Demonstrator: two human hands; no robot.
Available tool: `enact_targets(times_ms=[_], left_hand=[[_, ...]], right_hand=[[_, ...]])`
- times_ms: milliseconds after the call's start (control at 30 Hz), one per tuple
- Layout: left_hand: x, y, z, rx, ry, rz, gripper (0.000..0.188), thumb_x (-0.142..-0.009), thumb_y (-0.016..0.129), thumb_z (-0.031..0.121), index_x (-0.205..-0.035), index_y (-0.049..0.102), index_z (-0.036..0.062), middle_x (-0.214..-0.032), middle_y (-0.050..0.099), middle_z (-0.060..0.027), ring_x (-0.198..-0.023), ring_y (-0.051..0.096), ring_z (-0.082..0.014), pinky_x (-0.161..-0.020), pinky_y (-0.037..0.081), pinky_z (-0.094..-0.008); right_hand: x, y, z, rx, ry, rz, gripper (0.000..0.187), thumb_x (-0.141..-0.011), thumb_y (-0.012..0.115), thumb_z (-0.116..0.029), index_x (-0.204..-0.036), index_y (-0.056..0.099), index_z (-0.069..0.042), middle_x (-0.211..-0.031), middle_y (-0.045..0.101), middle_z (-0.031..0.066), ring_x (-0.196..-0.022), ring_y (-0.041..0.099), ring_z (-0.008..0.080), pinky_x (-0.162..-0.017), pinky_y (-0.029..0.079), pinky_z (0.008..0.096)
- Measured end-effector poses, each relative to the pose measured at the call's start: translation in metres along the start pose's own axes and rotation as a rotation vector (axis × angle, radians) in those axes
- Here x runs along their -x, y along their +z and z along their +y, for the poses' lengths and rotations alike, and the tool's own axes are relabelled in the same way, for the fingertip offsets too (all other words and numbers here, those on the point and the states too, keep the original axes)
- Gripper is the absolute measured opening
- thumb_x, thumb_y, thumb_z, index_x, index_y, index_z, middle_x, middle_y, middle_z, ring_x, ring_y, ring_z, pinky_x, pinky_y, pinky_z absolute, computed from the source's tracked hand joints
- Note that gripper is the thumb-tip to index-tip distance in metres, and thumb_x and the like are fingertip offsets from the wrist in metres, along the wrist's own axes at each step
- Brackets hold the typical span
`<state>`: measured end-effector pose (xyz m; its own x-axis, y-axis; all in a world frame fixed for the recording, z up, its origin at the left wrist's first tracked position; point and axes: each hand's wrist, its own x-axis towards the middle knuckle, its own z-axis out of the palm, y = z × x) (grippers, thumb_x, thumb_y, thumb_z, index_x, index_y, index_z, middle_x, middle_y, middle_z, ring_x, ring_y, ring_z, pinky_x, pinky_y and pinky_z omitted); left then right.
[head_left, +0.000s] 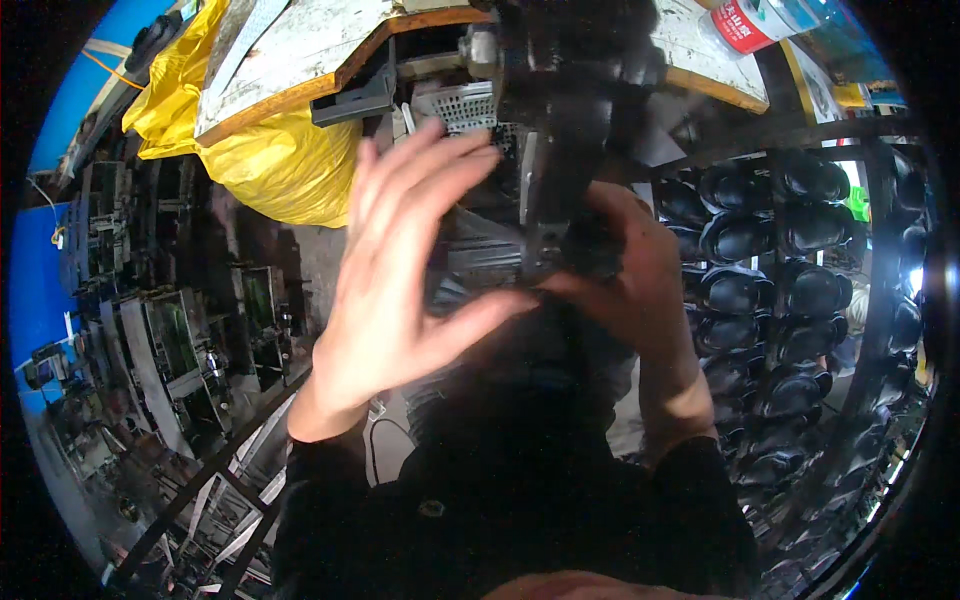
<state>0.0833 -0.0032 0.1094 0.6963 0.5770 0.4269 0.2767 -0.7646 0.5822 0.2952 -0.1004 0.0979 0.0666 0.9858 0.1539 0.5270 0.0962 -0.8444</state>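
A dark machine (pixel 570 70) stands in front of me at the middle of the worktable (pixel 290 60), with a narrow upright part (pixel 535 190) reaching down toward me. My left hand (pixel 395 265) is raised to the left of that part, its fingers stretched and spread, holding nothing. On the other side my right hand (pixel 640 270) curls around a dark rounded piece (pixel 593 245), thumb toward the upright part. Shadow and blur hide what kind of piece it is. Beyond my left fingertips shows a grey perforated panel (pixel 455 105).
A yellow bag (pixel 285 175) hangs at the table's left edge. A clear bottle with a red label (pixel 745 28) is at the back right. Racks of black shoes (pixel 740 240) stand on my right, and a dark metal rack (pixel 165 340) with several parts on my left.
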Motion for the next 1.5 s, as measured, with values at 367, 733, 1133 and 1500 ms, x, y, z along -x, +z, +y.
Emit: enact_targets(times_ms=[367, 733, 1133, 1500], left_hand=[[0.009, 0.021, -0.009, 0.794, -0.462, -0.047, 0.050, -0.069, 0.085, 0.002, -0.114, 0.063, 0.0010, -0.118, 0.065, -0.0094, -0.111, 0.060, -0.0178, -0.098, 0.045, -0.0329], [0.035, 0.060, -0.020, 1.354, -0.523, 0.168, 0.066, -0.066, 0.088, 0.005, -0.123, 0.056, -0.0016, -0.118, 0.063, -0.0092, -0.110, 0.060, -0.0182, -0.098, 0.045, -0.0328], [0.020, 0.083, -0.010, 1.375, -0.479, 0.151, 0.078, -0.063, 0.091, 0.027, -0.123, 0.052, -0.0054, -0.122, 0.058, -0.0271, -0.118, 0.056, -0.0426, -0.109, 0.037, -0.0556], [0.029, 0.082, -0.015, 1.495, -0.422, 0.144, 0.059, -0.076, 0.083, 0.015, -0.125, 0.056, -0.0029, -0.132, 0.057, -0.0262, -0.124, 0.056, -0.0349, -0.106, 0.043, -0.0465]], right_hand=[[-0.007, -0.003, -0.009, 0.131, -0.181, -0.030, 0.062, -0.077, 0.081, -0.031, -0.126, 0.053, -0.005, -0.117, 0.061, 0.0163, -0.110, 0.060, 0.0377, -0.092, 0.048, 0.0448], [0.074, 0.071, 0.166, -0.682, 0.210, 0.048, 0.132, -0.059, 0.094, -0.035, -0.157, 0.011, -0.006, -0.158, 0.027, 0.0140, -0.145, 0.029, 0.0309, -0.120, 0.022, 0.0448], [0.094, 0.041, 0.170, -0.966, 0.318, 0.202, 0.113, -0.060, 0.082, 0.004, -0.156, 0.022, -0.006, -0.156, 0.034, 0.0139, -0.141, 0.037, 0.0282, -0.116, 0.032, 0.0422], [0.100, -0.037, 0.138, -0.478, 0.195, 0.381, 0.112, -0.053, 0.080, -0.019, -0.152, 0.031, 0.002, -0.155, 0.036, 0.0189, -0.143, 0.035, 0.0309, -0.119, 0.026, 0.0423]])
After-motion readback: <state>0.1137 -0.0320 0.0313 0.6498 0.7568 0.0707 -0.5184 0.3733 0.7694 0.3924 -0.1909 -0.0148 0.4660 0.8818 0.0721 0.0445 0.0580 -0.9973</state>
